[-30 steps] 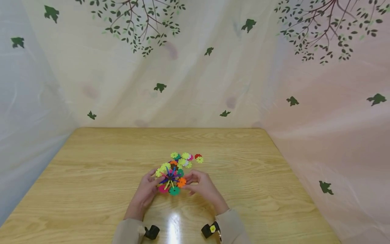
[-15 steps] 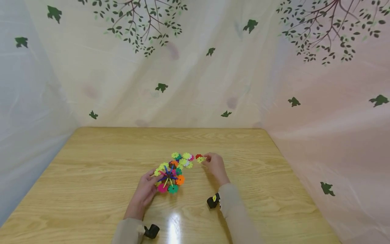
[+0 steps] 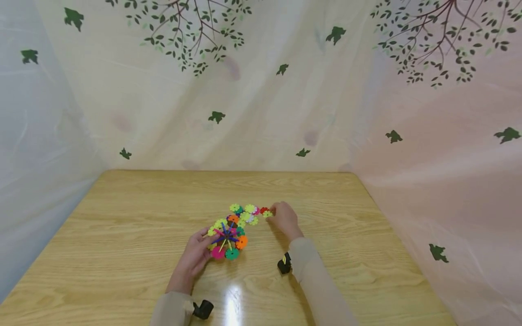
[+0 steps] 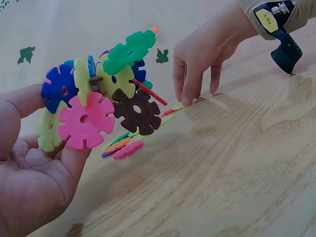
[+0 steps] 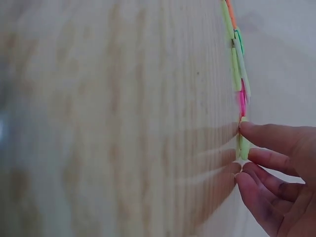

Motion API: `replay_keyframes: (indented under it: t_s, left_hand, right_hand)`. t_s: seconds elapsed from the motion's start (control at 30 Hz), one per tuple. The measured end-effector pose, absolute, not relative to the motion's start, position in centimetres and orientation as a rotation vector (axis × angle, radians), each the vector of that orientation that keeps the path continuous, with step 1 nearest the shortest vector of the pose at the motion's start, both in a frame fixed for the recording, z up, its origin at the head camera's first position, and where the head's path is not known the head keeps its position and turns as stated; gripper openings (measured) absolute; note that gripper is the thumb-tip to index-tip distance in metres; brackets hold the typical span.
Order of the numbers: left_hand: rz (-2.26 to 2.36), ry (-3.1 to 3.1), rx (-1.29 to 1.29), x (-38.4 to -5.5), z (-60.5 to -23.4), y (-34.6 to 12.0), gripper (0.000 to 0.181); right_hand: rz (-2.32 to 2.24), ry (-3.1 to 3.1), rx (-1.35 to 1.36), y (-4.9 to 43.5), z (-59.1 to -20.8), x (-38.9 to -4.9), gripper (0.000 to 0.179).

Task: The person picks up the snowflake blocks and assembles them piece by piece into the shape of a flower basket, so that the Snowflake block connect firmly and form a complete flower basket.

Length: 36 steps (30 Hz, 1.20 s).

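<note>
In the left wrist view, a cluster of notched plastic snowflake discs [image 4: 86, 121] in pink, blue, yellow, green and dark brown is joined edge to edge. My left hand [image 3: 195, 251] grips it from the left side, thumb and fingers around its outer discs, above the table. Farther out, my right hand [image 3: 284, 221] reaches down to a yellow disc [image 5: 245, 140] lying on the table beside a red disc [image 3: 264, 210]. Its fingertips touch the top of the yellow disc, while the thumb sits low near the disc's edge, as the right wrist view shows.
Several loose discs [image 3: 249, 208], yellow, white, pink, green and orange, lie overlapping on the wooden table [image 3: 163, 199] beyond the cluster. A printed cloth backdrop [image 3: 261, 104] stands behind the table's far edge. Small black cameras [image 3: 203, 309] are strapped to both wrists.
My right hand has left the cluster's orange disc and moved away and right to the yellow disc. The yellow and red discs have shifted slightly left. The left hand keeps its grip.
</note>
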State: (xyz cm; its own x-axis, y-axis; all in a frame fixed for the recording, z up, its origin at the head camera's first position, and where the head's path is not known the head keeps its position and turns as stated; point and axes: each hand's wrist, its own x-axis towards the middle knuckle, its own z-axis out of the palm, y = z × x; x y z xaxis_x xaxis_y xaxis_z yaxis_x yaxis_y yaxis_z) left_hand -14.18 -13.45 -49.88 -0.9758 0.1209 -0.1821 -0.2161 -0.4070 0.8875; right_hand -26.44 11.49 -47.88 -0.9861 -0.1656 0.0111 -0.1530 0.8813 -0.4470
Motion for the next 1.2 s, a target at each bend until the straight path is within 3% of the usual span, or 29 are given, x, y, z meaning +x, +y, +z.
replay_keyframes:
  t_s: [0.23, 0.47, 0.7, 1.2]
  left_hand:
    - [2.469, 1.572, -0.126, -14.2, -49.9, -13.6, 0.05]
    - [2.462, 1.571, -0.102, -14.2, -50.1, -13.7, 0.052]
    - [2.451, 1.576, -0.109, -14.3, -50.0, -13.7, 0.052]
    - [2.407, 1.633, -0.044, -14.4, -50.1, -13.7, 0.052]
  right_hand:
    - [-0.737, 3.014, -0.354, 11.4, -47.7, -26.2, 0.02]
    - [-1.199, 2.818, -0.286, 12.1, -47.9, -25.6, 0.006]
    - [-1.565, 2.49, -0.137, 12.1, -47.5, -23.5, 0.014]
    - [-1.692, 2.307, -0.336, 9.5, -45.5, -19.8, 0.021]
